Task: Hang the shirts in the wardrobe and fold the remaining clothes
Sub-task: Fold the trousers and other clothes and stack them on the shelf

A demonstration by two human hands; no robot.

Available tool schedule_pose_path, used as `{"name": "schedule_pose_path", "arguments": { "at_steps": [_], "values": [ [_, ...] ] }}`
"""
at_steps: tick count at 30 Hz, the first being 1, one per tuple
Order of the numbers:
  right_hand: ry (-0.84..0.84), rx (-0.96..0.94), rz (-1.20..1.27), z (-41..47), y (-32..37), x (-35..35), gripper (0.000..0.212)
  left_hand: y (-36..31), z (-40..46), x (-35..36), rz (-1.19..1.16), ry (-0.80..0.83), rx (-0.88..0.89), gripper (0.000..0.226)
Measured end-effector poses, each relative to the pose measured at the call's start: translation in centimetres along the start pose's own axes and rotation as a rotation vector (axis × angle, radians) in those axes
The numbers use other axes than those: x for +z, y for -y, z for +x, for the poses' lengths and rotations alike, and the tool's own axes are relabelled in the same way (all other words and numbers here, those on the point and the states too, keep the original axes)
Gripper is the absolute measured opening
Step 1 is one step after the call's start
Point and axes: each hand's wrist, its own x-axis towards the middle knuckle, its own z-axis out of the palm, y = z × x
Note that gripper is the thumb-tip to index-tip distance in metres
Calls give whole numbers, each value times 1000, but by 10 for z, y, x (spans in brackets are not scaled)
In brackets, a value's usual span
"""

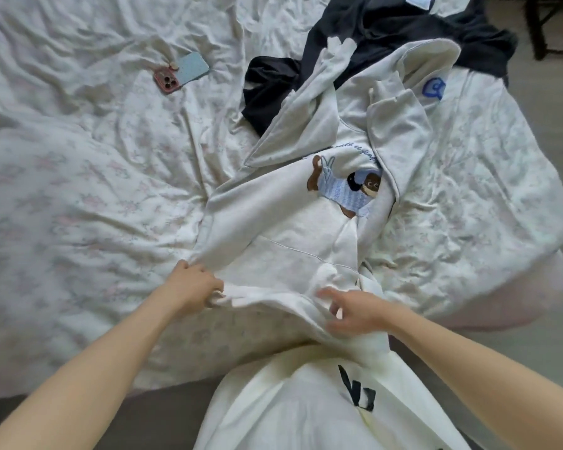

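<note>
A cream hoodie with a bear print on its chest lies spread on the bed, its sleeves folded over the front. My left hand grips the hem at the lower left corner. My right hand lies on the hem at the lower right, fingers bent into the bunched cloth; it is blurred. Behind the hoodie sits a heap of dark clothes. A second pale garment with a blue logo lies partly over that heap.
A phone in a light blue and pink case lies on the floral quilt at the upper left. The bed's edge runs along the bottom, with floor at the right. My own white top fills the lower centre.
</note>
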Motion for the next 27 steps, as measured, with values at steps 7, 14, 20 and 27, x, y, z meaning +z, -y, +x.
{"name": "schedule_pose_path", "arguments": {
  "at_steps": [7,14,20,27],
  "values": [
    [-349,133,360,7,-2,11,26,-14,-5,18,-203,151,-83,48],
    [-648,449,644,9,-52,17,34,-84,44,-9,-371,-163,-61,45],
    [-526,519,677,23,-98,32,55,-143,100,-43,-508,-518,78,46],
    [-354,434,841,39,-109,44,15,-198,164,-81,-461,-598,82,48]
  ]
}}
